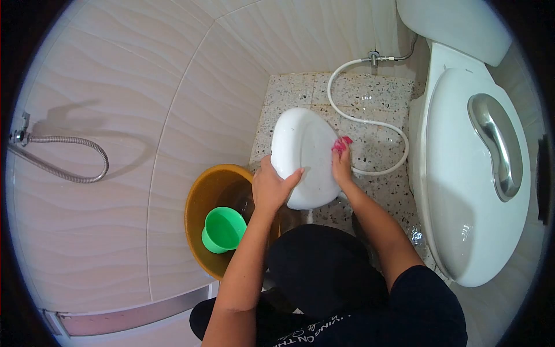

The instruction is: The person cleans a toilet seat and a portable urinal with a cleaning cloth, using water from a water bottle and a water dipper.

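My left hand (272, 185) grips the near left rim of a white oval plastic piece (306, 153), smooth with a raised curved side, its thumb over the top. The piece is tilted above the speckled floor. At its right edge my right hand (341, 165) is closed on a crumpled bright pink cloth-like scrap (342, 143), pressed near the rim. Below my left forearm stands a brown-yellow tub (195, 199) of water, with a green dipper (223, 229) inside. My left arm hides part of the tub.
A white toilet (457, 243) stands on the right, a curved silver piece (498, 147) lying on its closed lid. A white hose (399, 128) loops over the wet tiled floor (289, 92) from a wall valve (374, 58). A metal shower hose (87, 141) hangs at left.
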The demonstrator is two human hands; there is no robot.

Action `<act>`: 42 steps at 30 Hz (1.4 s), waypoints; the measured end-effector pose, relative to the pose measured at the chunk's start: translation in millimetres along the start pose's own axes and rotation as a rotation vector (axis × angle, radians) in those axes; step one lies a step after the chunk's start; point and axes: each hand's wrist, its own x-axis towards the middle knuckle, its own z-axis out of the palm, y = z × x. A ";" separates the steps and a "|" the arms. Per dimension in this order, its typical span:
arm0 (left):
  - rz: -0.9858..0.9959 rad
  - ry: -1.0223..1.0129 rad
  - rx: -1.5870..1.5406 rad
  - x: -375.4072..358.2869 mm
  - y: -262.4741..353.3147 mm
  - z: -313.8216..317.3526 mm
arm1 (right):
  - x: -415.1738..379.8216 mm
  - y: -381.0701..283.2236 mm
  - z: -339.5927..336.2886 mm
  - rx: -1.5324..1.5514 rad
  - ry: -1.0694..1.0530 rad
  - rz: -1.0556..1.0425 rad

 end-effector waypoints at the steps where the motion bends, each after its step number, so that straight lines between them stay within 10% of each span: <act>1: -0.005 -0.030 -0.006 -0.4 2.5 -2.1 | -1.4 2.4 -3.0 -0.067 0.032 0.025; 7: 0.173 0.029 0.093 -4.0 -4.2 0.3 | 35.3 -85.0 -16.8 0.242 -0.168 0.499; 15: 0.019 -0.199 -0.150 13.2 16.2 -8.3 | 64.7 -123.7 -24.5 0.196 -0.336 -0.122; 21: -0.038 -0.041 -0.164 57.6 37.7 8.0 | 41.5 -129.3 -27.0 0.319 -0.492 -0.057; 25: -0.082 -0.430 0.031 65.6 41.3 17.6 | 23.4 -124.8 -28.5 0.252 -0.429 -0.258; 42: 0.280 0.028 -0.274 -10.9 25.9 51.9 | 31.8 -100.1 -64.8 0.245 -0.204 -0.152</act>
